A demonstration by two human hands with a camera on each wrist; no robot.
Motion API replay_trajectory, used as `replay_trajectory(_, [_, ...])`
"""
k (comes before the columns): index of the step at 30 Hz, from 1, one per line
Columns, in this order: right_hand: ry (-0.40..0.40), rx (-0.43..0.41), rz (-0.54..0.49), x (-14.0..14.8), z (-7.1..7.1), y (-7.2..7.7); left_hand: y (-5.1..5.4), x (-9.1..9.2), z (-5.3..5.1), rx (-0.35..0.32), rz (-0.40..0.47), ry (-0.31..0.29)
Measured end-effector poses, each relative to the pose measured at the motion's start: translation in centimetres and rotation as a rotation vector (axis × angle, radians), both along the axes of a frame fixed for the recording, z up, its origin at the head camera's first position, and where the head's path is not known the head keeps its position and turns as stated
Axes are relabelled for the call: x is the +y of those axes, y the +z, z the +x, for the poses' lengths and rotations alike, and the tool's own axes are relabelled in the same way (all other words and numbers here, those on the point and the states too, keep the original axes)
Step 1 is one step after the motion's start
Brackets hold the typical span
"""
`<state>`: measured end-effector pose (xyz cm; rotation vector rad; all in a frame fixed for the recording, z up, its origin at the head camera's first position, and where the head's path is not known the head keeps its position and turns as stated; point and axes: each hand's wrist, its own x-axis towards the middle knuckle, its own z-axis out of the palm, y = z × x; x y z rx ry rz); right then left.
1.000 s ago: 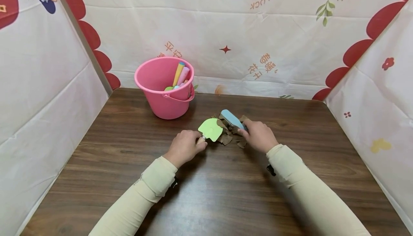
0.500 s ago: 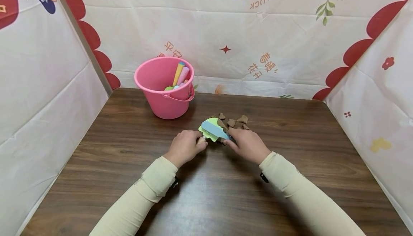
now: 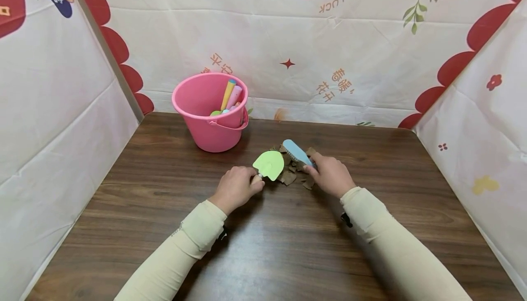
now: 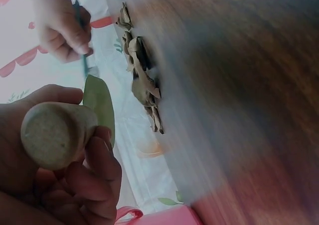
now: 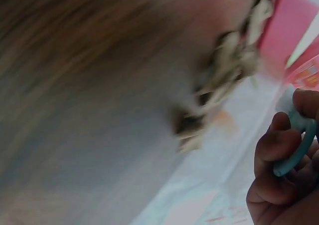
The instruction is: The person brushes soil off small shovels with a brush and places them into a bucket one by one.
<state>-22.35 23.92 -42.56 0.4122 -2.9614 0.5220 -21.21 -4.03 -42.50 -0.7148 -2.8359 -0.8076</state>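
My left hand grips the pale handle of a small light green toy shovel, whose blade sits low beside the scraps with nothing visible on it. In my right hand is a light blue brush, held by its handle, bristles downward, over the right side of the pile. Torn, curled brown scraps, like paper or dry leaves, lie between the two hands; the brush hides some. From the left wrist, the scraps appear beyond the shovel blade. The right wrist view is blurred.
A pink bucket stands at the back left of the dark wooden table, its handle hanging toward the right. Several coloured tool handles stick up inside it. White printed cloth walls off the back and both sides.
The brush swept left over the shovel blade, then went back right to the pile. A brown scrap at the blade's right edge is no longer there. My left hand stayed put.
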Motion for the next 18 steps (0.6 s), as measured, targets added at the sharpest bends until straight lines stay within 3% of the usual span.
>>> replay_trajectory(6, [0.180, 0.076, 0.014, -3.1, 1.7, 1.7, 0.0, 0.1, -0.2, -0.019, -0.002, -0.002])
replay_trajectory(10, [0.257, 0.107, 0.058, -4.1, 2.2, 1.8, 0.1, 0.2, -0.2, -0.017, 0.004, -0.014])
replay_trajectory(13, [0.237, 0.091, 0.070, -3.7, 1.8, 1.2, 0.2, 0.2, -0.1, -0.014, 0.006, -0.013])
replay_trajectory(18, [0.115, -0.004, 0.032, -1.4, 0.2, 0.1, 0.2, 0.1, 0.1, -0.010, 0.006, -0.007])
